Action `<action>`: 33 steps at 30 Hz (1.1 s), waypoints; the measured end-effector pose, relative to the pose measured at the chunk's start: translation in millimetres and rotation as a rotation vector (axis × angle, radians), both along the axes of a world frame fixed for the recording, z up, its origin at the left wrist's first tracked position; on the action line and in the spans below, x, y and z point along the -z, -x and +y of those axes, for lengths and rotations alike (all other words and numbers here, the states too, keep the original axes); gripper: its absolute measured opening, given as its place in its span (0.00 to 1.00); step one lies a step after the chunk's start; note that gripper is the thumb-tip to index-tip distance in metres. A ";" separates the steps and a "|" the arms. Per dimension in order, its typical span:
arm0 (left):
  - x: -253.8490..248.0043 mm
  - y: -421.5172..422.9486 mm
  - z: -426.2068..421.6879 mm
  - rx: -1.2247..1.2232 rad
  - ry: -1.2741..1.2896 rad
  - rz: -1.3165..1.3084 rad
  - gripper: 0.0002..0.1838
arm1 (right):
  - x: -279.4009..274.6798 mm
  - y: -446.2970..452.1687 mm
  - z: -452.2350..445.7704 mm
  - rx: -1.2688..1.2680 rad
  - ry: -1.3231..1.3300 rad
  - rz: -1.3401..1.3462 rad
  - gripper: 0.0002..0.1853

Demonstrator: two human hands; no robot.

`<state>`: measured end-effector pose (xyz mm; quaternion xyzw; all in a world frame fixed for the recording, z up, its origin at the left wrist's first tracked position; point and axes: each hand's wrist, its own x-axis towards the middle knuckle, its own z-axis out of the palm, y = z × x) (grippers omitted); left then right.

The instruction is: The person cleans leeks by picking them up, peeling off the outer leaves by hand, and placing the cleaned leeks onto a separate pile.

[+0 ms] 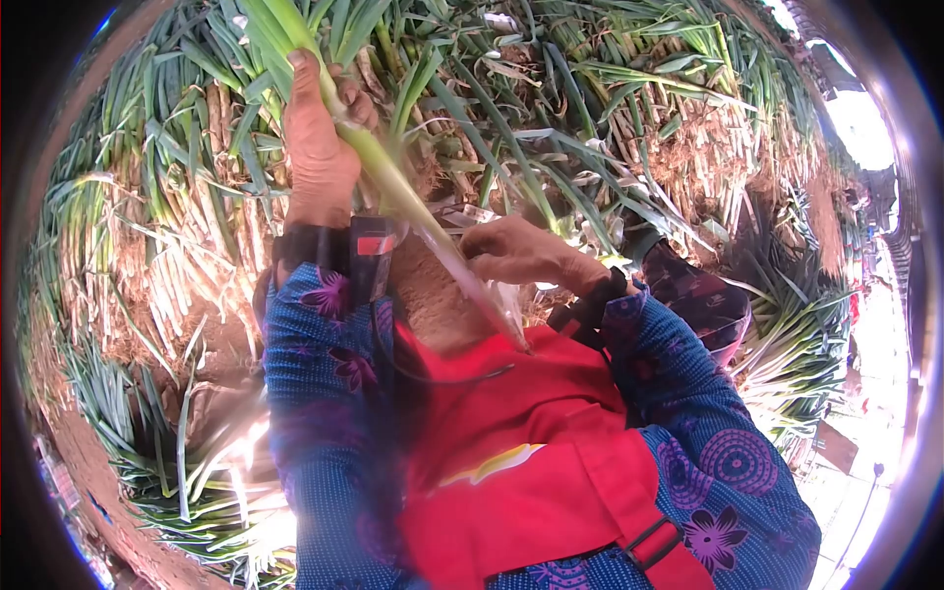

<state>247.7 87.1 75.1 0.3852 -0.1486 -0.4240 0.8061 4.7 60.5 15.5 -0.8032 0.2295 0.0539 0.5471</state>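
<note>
A long green onion (pixel 393 182) slants across the middle, its green leaves at the top and its pale pinkish root end hanging over a red apron (pixel 531 403). My left hand (pixel 320 138) is closed around the upper green part, thumb along the stalk. Beside the pale lower stalk is my right hand (pixel 531 253), its fingers bent and pressed together against the stalk's edge. Whatever those fingertips pinch is hidden. Below them, a thin whitish strip (pixel 508 297) hangs along the stalk, partly blurred.
Large piles of green onions (pixel 128 265) lie left and ahead, with more heaped at the right (pixel 678 128) and lower left (pixel 216 492). Bare brown soil (pixel 433 295) shows between my forearms. A dark patterned item (pixel 693 295) sits beyond my right forearm.
</note>
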 end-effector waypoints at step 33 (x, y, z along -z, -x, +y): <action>-3.0 18.0 0.5 0.357 0.210 0.100 0.41 | 3.0 -7.9 -3.8 0.162 -0.646 -0.248 0.20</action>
